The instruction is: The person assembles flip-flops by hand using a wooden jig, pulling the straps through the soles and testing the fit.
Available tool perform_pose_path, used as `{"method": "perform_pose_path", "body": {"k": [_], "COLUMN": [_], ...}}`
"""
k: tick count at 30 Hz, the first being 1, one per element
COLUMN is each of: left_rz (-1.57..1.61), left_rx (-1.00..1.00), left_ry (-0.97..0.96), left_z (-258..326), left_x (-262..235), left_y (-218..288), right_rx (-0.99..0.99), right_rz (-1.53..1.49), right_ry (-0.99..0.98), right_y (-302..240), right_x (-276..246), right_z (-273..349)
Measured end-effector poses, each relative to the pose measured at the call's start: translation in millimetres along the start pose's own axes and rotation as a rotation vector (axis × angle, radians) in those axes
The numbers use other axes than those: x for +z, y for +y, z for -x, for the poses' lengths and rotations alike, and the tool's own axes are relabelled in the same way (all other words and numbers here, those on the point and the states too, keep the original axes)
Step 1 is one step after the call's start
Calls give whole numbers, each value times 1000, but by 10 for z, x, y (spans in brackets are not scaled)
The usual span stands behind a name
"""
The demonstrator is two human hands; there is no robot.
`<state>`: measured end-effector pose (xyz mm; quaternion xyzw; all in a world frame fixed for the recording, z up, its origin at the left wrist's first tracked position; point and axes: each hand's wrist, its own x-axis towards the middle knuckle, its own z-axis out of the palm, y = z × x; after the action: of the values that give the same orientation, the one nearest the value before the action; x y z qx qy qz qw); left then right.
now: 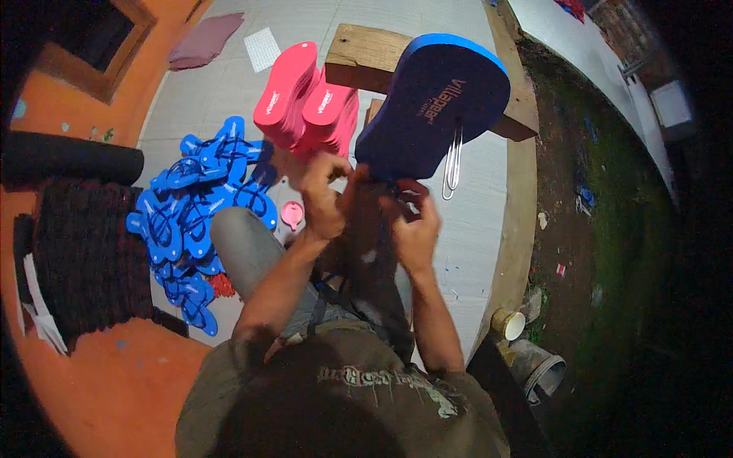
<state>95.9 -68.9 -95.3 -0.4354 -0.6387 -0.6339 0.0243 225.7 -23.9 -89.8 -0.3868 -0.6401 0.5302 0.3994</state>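
Note:
A dark blue sandal sole with a bright blue edge and printed lettering stands tilted in front of me, its wide end up against a wooden beam. At its narrow lower end, my left hand is closed with curled fingers, close to the sole's edge. My right hand is closed too, fingers bent beneath the same end. Whatever lies between the fingertips is dark and cannot be made out. A bent metal wire loop, like a large paper clip, shows beside the sole's right edge.
Blue flip-flops with dark straps lie heaped at left. Stacked pink soles stand beyond my left hand, near a wooden beam. A small pink round piece lies near my knee. A black stack stands far left; a pale can sits at right.

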Motion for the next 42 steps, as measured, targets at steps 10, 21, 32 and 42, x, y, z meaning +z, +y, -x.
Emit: {"method": "perform_pose_path", "body": {"k": [10,21,32,42], "left_rz": [369,1332,276,139], "left_rx": [-523,-912,-239,126], "left_ry": [-320,-576,-104,-35], "left_z": [660,541,-725,-881], "left_x": [32,-1113,-235,77], "left_y": [8,246,381,833], "right_rx": [-91,52,79,-210], "right_rz": [422,-355,-580,-275], "right_ry": [-123,-132,74,-29], "right_y": [405,-21,-342,-699], "right_x": [-105,-1202,-653,-341], "right_z": [615,839,-65,-314]}}
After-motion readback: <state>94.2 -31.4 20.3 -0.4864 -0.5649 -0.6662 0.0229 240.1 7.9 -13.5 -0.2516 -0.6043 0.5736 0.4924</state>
